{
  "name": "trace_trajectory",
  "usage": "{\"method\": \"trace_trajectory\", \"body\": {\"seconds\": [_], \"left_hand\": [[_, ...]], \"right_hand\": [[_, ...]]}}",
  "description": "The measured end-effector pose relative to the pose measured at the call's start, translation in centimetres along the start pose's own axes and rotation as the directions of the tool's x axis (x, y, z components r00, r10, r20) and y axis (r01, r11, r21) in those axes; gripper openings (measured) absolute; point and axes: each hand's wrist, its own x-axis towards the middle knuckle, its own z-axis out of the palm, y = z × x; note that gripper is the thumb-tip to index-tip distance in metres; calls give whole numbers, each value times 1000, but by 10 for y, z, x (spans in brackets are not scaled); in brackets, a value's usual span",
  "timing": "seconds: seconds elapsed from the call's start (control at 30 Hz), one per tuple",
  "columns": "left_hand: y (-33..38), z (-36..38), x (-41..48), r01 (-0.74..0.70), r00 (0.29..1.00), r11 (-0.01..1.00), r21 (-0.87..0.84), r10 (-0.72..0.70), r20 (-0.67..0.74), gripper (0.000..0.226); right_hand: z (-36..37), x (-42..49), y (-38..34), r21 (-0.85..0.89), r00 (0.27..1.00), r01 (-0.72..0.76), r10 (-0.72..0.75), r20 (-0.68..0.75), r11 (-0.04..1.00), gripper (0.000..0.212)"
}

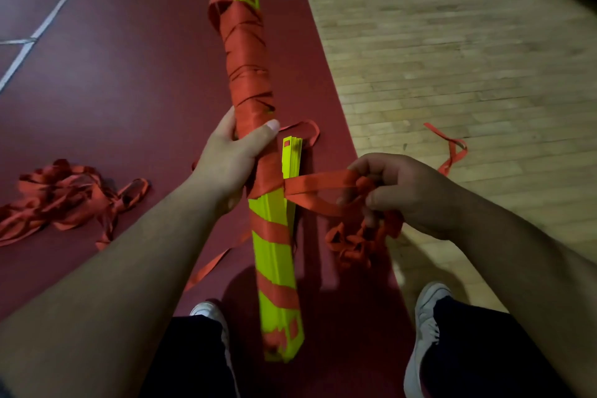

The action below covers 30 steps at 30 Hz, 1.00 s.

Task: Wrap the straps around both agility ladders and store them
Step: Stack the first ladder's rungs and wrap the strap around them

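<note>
Red mat (129, 90) under everything. Far ladder stack (247, 58) looks fully bound in red. Near ladder stack (274, 268) has only a few spiral turns, yellow mostly bare. Loose strap heap (64, 200) lies on the mat at 9 o'clock. My read: about half wrapped, storing not started. The stacks overlap end to end, centre view, long axis 12-to-6, far end tipped toward 11. Left hand (229, 158): fingers curled round the far stack. Right hand (403, 194): fingers pinching the bunched strap (319, 179), drawn out toward 3.

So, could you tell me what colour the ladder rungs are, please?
The rungs are bright yellow-green, wound with a red strap; the head view shows it.
</note>
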Motion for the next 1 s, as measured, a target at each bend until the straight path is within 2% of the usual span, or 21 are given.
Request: {"method": "trace_trajectory", "body": {"seconds": [0.07, 0.13, 0.23, 0.3, 0.37, 0.43, 0.5, 0.57, 0.63, 0.7, 0.8, 0.87, 0.93, 1.0], "left_hand": [[4, 0, -2, -9, 1000, 999, 43, 10, -12, 29], [3, 0, -3, -21, 1000, 994, 106, 20, 16, 31], [-4, -1, -1, 20, 1000, 986, 167, -21, 3, 25], [-4, -2, 0, 63, 998, 991, 119, -63, -4, 17], [-1, -2, 2, 61, 998, 995, 73, -63, 15, 19], [2, -1, 1, 18, 999, 998, 52, -20, 41, 23], [3, 0, 1, -13, 1000, 997, 75, 10, 29, 36], [3, 1, 2, -33, 999, 994, 103, 31, 17, 44], [2, 1, 4, -28, 999, 992, 126, 30, -12, 51], [2, -1, 5, -18, 999, 991, 135, 25, -48, 58], [1, -9, 8, -22, 995, 989, 144, 36, -97, 59], [1, -13, 10, -35, 991, 985, 167, 56, -122, 57], [1, -14, 10, -49, 987, 979, 196, 78, -138, 55], [1, -14, 11, -59, 982, 976, 210, 95, -166, 50]], "right_hand": [[-1, 1, 3, 109, 999, -42, 41, 11, 993, 38], [-3, 2, 5, 120, 997, -79, 79, 5, 990, 34], [-3, 2, 3, 31, 996, -95, 95, 2, 995, 19], [-4, 2, 2, -89, 993, -97, 91, -76, 991, 26], [-5, 1, 2, -132, 987, -88, 69, -144, 987, 17], [-6, 1, 4, -174, 987, -117, 95, -130, 978, 9], [-6, 3, 8, -345, 982, -189, 168, -93, 919, 19], [-1, 4, 12, -560, 955, -282, 286, -82, 779, 22], [2, 6, 16, -664, 916, -347, 391, -88, 663, 20], [4, 6, 17, -690, 925, -338, 363, -117, 640, 17], [-1, 7, 17, -619, 954, -297, 250, -164, 727, 39], [-4, 7, 18, -619, 969, -242, 215, -120, 747, 28], [-7, 9, 22, -693, 974, -205, 211, -78, 691, 12], [-7, 11, 28, -726, 968, -209, 246, -57, 656, 13]]}}
